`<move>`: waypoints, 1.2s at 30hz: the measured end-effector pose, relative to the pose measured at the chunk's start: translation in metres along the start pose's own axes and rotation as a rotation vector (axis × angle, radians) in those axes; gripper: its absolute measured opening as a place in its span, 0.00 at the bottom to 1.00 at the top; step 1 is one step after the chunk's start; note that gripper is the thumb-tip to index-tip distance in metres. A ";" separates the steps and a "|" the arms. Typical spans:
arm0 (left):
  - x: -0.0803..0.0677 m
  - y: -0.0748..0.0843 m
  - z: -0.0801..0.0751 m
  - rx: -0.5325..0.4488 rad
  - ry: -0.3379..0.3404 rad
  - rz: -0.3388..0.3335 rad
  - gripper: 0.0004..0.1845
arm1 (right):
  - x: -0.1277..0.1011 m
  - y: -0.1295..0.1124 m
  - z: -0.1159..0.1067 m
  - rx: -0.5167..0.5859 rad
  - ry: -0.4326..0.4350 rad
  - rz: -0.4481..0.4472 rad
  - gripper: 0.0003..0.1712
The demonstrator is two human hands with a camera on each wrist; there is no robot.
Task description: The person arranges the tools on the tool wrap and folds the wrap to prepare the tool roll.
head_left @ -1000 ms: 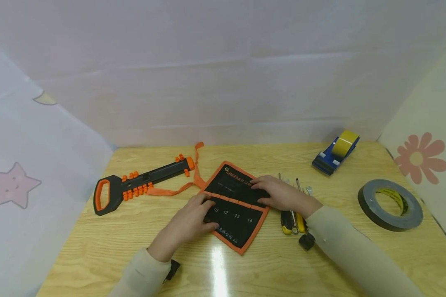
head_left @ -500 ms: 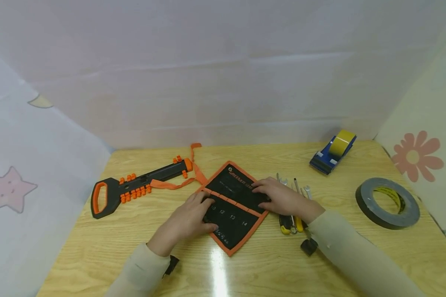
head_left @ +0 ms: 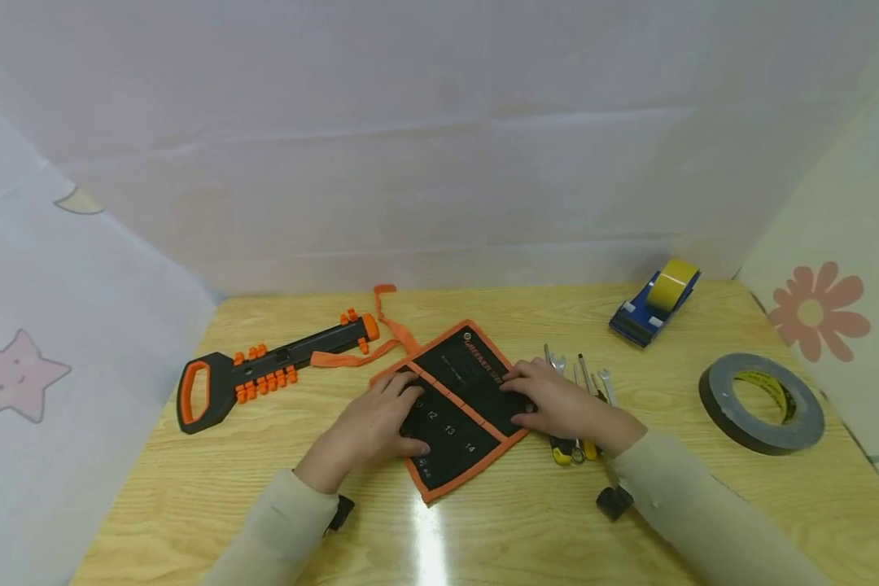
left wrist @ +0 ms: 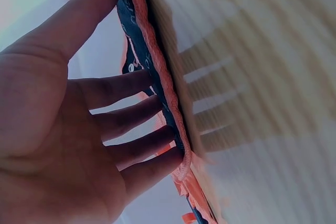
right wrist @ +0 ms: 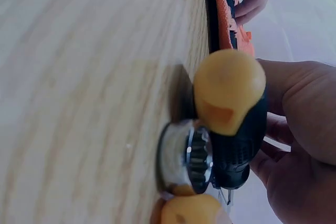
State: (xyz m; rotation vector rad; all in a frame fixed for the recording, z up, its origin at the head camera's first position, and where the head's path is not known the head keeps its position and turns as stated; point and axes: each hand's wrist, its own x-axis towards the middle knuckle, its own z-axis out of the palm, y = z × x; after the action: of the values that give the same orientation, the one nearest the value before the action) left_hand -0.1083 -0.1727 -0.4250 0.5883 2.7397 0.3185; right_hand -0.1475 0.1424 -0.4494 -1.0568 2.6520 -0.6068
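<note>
A black tool pouch with orange trim and size numbers lies unrolled on the wooden table. My left hand rests flat on its left part, fingers straight. In the left wrist view those fingers press against the pouch's orange edge. My right hand lies flat on the pouch's right part, fingers stretched out. Under its wrist lie small wrenches and yellow-and-black screwdriver handles; one such handle shows close up in the right wrist view.
A black and orange hand tool lies at the left, with the pouch's orange strap beside it. A blue tape dispenser stands at the back right. A grey tape roll lies at the right. Fabric walls enclose the table.
Both hands have turned the pouch clockwise on the table: its far corner went right and its near corner left. The strap followed.
</note>
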 end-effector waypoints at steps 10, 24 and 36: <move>0.012 -0.002 -0.006 0.024 -0.012 0.014 0.46 | -0.007 -0.009 0.003 -0.035 0.008 0.026 0.27; 0.033 -0.011 -0.005 -0.016 -0.054 0.058 0.47 | -0.021 -0.020 0.008 -0.099 0.054 0.069 0.25; 0.044 -0.015 -0.008 -0.086 -0.105 0.108 0.48 | -0.029 -0.028 0.016 -0.143 0.122 0.059 0.26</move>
State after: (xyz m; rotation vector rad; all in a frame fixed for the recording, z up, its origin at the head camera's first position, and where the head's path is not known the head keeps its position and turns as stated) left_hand -0.1546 -0.1678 -0.4329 0.7100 2.5858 0.4163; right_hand -0.1041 0.1392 -0.4497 -1.0041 2.8584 -0.4907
